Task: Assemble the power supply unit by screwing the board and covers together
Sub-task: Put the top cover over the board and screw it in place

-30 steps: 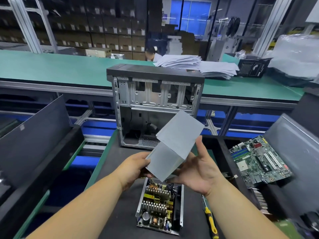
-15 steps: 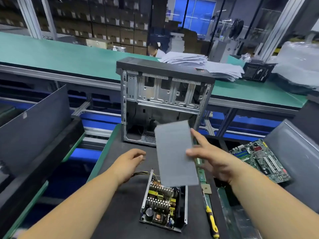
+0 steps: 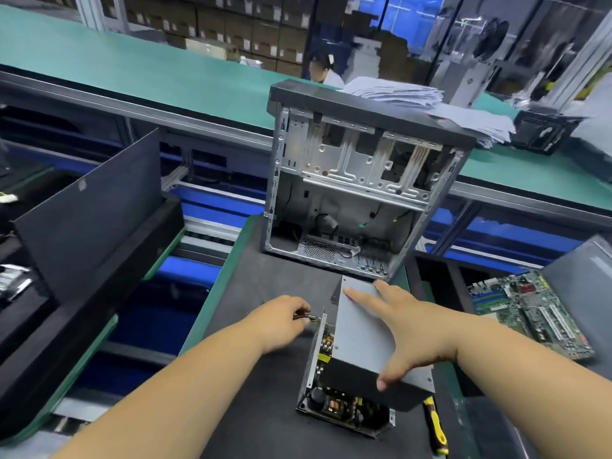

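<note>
your right hand (image 3: 409, 329) has brought the grey cover (image 3: 362, 332) down from the air, where half a second ago it hung in front of the open computer case (image 3: 357, 190); now it lies over the power supply base (image 3: 341, 376) on the black mat (image 3: 265, 286); your fingers are spread wide and straight across its top face, thumb hooked at the near edge, pressing rather than gripping; the cover sits skewed, its left side off the base's left wall, so the board (image 3: 326, 346) shows along that side and at the near end; judge it laid on, not yet seated; your left hand (image 3: 281, 321) has dropped to the mat beside the base and its curled fingers pinch the cable bundle (image 3: 306, 318) at the far left corner, likely to keep the wires from being trapped; that means the closing step has begun, but you need the cover squared and slid home before any screw goes in; the yellow-handled screwdriver (image 3: 435, 429) lies untouched just right of the unit; the loose motherboard (image 3: 530, 313) rests well apart on your right.
</note>
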`<state>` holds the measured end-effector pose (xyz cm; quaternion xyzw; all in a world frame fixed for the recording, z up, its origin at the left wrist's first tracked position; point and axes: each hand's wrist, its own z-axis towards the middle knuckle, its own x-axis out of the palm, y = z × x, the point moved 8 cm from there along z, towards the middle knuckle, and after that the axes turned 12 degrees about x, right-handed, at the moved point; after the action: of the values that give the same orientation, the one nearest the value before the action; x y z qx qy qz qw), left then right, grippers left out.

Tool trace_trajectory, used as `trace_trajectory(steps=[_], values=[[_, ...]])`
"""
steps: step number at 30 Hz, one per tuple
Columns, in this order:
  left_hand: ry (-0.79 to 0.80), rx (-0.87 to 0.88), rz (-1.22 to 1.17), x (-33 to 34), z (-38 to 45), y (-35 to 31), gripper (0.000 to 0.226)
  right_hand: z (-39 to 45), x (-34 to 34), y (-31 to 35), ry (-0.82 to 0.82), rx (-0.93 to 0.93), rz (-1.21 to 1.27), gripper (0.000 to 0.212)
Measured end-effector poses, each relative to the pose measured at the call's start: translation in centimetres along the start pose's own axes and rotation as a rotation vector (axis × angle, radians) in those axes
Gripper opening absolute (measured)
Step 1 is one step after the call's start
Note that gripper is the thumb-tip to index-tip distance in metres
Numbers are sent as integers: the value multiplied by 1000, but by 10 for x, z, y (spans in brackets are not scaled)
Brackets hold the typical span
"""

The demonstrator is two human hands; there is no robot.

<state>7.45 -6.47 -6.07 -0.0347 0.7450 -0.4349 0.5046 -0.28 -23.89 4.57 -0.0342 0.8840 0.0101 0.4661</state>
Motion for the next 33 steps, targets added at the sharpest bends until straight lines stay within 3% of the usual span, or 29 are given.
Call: trace_trajectory(steps=[12,28,33], values=[[124,40,121,19,-1,-9,65,5,13,14,28,9,-34,137],[145,26,56,21,0,-8,64,12,41,26,0,43,-43,142],[138,26,-29,20,-3,-5,45,22,57,28,-1,54,-50,142]])
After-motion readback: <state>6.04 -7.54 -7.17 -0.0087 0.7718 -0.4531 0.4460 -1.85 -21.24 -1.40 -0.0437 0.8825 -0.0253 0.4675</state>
